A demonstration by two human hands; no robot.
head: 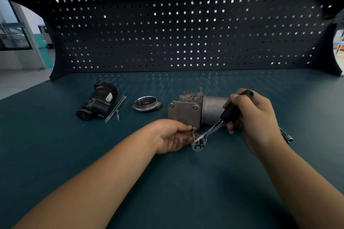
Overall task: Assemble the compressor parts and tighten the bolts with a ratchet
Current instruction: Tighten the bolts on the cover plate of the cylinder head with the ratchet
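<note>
Bolt-tightening stage: the left hand (172,136) pinches a bolt (193,128) at the lower corner of the compressor housing (186,113), mid-bench, while the right hand (249,117) grips the ratchet (210,131) handle; next, probably, the ratchet head must seat squarely on the bolt.

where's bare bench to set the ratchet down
Bare mat lies between the forearms, along the pegboard, and far right past the extension bar. Crowded: the row from black housing through long bolts and round cover to the compressor body.

The ratchet (200,140) is bright polished metal with a matt black grip. The compressor body (186,112) is dull, grimy grey metal. The table (186,182) is matt teal.
</note>
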